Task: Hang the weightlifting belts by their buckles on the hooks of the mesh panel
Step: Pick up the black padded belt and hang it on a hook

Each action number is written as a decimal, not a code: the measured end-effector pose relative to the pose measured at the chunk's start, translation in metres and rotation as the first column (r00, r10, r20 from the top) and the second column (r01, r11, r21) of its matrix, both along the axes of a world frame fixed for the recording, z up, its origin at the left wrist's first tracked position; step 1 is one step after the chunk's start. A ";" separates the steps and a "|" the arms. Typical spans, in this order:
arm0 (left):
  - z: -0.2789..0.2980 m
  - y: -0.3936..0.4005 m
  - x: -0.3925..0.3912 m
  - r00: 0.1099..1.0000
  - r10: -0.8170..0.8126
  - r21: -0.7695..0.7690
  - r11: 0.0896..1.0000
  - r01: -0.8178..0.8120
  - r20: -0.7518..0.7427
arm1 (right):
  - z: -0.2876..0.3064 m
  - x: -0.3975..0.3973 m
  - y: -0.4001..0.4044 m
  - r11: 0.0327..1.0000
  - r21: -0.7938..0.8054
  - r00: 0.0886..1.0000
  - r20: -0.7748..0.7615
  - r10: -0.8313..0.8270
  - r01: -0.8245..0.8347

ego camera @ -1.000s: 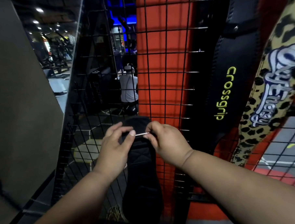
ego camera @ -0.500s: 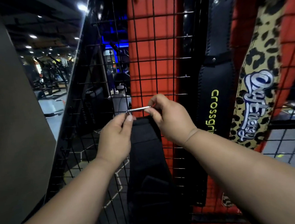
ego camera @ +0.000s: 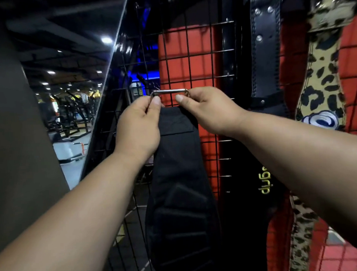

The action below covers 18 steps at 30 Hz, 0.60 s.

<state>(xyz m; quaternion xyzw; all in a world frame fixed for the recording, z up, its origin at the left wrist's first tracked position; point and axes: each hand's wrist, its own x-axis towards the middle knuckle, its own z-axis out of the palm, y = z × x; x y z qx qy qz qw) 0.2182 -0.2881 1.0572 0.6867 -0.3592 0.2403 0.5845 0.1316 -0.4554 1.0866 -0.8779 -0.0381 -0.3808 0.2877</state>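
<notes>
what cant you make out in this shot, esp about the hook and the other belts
- Hook for the buckle: none clearly visible in the head view; dim mesh panel.
- Leopard belt top: cut off by the top edge.
- Yellow lettering: partly hidden by the right forearm.
- Black belt lower end: cut off at the bottom edge.

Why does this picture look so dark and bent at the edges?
Head view: the wide-angle lens bows the forearms and the mesh panel; the gym is dim, so the black belt loses detail; ceiling lights flare white at left; the metal buckle glints between the left hand and right hand.
</notes>
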 end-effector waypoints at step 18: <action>0.122 -0.049 -0.019 0.986 -0.016 -0.223 0.975 -0.021 -0.163 | 0.151 0.017 -0.064 0.982 0.113 0.989 0.021 0.148 -0.149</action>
